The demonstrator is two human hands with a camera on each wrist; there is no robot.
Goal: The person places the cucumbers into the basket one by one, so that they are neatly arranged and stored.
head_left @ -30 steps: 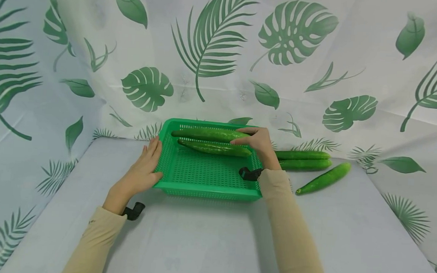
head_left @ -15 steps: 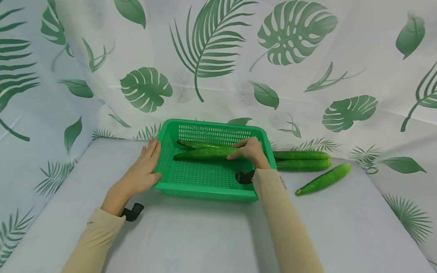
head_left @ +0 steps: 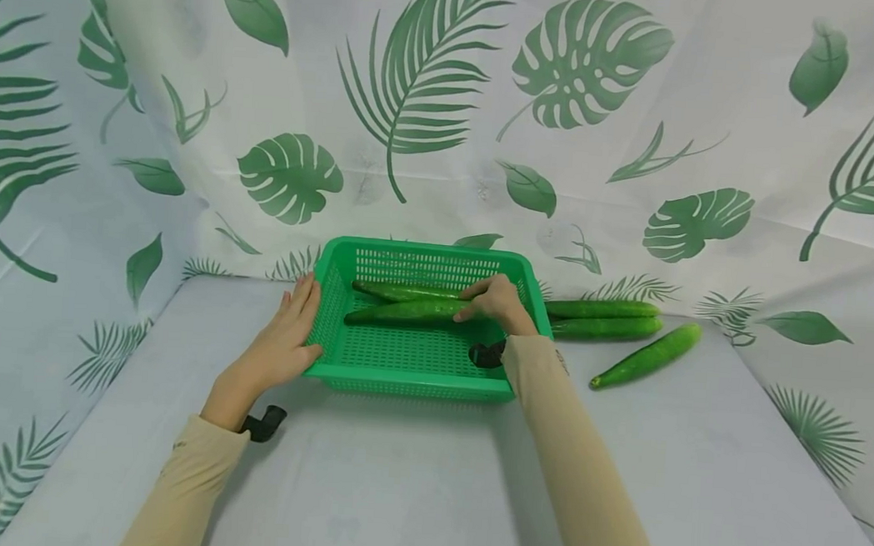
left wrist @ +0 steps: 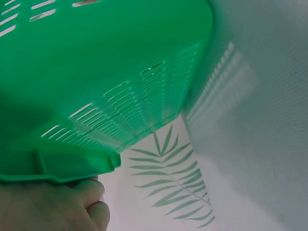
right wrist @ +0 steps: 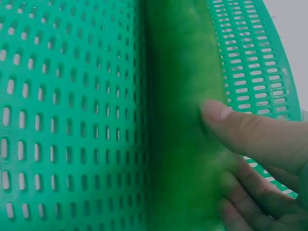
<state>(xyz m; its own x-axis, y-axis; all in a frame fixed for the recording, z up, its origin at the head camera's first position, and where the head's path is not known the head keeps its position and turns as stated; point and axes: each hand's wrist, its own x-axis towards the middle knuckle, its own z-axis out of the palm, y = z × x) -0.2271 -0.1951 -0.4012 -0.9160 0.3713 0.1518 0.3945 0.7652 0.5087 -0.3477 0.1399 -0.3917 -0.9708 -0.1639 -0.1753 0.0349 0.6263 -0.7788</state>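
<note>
A green plastic basket with slotted walls stands on the table, two cucumbers lying lengthwise inside. My right hand reaches in over the right side and holds the right end of the nearer cucumber. In the right wrist view the thumb lies along one side of that cucumber, fingers bent against it. Behind it is the other cucumber, its right end hidden by the hand. My left hand rests on the basket's left rim, fingers straight; the left wrist view shows it against the rim.
To the right of the basket, two cucumbers lie side by side, their left ends hidden. A third cucumber lies slanted nearer the front. A leaf-printed cloth hangs behind and at both sides of the white table.
My right hand has lowered the held cucumber into the basket, moving it toward me from above the other one to its near side. The left hand has stayed on the rim.
</note>
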